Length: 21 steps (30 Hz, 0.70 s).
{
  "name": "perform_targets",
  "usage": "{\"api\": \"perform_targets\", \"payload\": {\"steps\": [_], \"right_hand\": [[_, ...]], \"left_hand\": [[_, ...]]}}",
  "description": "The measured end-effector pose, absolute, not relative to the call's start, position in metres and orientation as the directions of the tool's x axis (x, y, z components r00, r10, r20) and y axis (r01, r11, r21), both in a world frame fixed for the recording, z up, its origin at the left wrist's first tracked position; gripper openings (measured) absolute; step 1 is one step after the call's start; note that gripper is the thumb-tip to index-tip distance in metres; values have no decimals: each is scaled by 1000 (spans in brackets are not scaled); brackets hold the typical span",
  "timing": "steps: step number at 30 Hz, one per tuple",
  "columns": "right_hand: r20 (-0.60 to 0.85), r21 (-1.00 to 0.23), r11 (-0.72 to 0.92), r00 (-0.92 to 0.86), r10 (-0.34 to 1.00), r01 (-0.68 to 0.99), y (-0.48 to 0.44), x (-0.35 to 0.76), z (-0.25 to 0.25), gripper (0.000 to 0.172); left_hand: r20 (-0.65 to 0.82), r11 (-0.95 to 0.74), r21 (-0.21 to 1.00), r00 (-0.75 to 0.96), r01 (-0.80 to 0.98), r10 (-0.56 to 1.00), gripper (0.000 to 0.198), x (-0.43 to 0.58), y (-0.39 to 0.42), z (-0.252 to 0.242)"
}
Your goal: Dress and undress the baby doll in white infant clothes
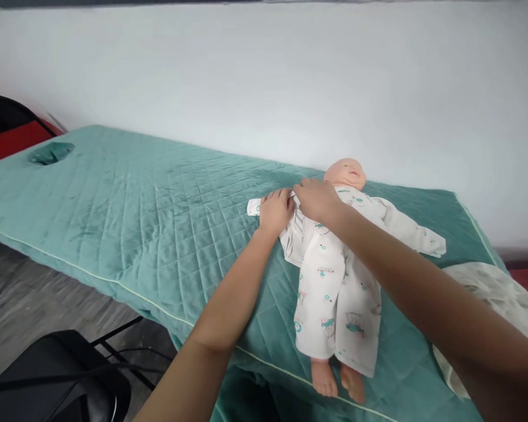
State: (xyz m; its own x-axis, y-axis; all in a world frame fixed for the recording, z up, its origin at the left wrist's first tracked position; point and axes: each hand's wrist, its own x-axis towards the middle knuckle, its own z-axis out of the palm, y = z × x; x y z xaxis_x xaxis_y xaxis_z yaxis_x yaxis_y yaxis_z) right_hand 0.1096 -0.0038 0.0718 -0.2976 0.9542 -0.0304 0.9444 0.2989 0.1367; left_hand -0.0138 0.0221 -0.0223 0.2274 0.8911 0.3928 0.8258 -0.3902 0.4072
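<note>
A baby doll [347, 173] lies on its back on the green quilted bed cover, its head toward the wall and its bare feet at the near edge. It wears a white printed top and trousers [321, 281]. My left hand [276, 211] is closed around the sleeve [253, 207] that stretches out to the left, its cuff showing beyond the fingers. Beside it, my right hand [317, 199] has its fingers curled on the top near the doll's shoulder. The other sleeve [422, 237] extends to the right.
The green bed cover [158, 199] has a face hole [51, 153] at the far left. A white patterned cloth [497, 299] lies at the right edge. A black chair [57, 375] stands at the lower left. The white wall [246, 76] borders the bed's far side.
</note>
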Motion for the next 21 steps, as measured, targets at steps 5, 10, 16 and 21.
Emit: {"api": "perform_targets", "payload": {"steps": [5,10,16,21], "right_hand": [[-114,139,304,-290,950,942,15,104,61,34],[-244,156,326,-283,927,933,21,110,64,37],[-210,190,329,-289,934,925,15,121,77,35],[-163,218,313,-281,946,924,4,136,88,34]], "left_hand": [[388,-384,423,219,820,895,23,-13,22,-22],[377,-380,431,219,818,900,24,-13,21,-21],[388,-374,473,193,798,901,30,-16,19,-19],[367,-351,501,174,791,914,37,-19,15,-15]]}}
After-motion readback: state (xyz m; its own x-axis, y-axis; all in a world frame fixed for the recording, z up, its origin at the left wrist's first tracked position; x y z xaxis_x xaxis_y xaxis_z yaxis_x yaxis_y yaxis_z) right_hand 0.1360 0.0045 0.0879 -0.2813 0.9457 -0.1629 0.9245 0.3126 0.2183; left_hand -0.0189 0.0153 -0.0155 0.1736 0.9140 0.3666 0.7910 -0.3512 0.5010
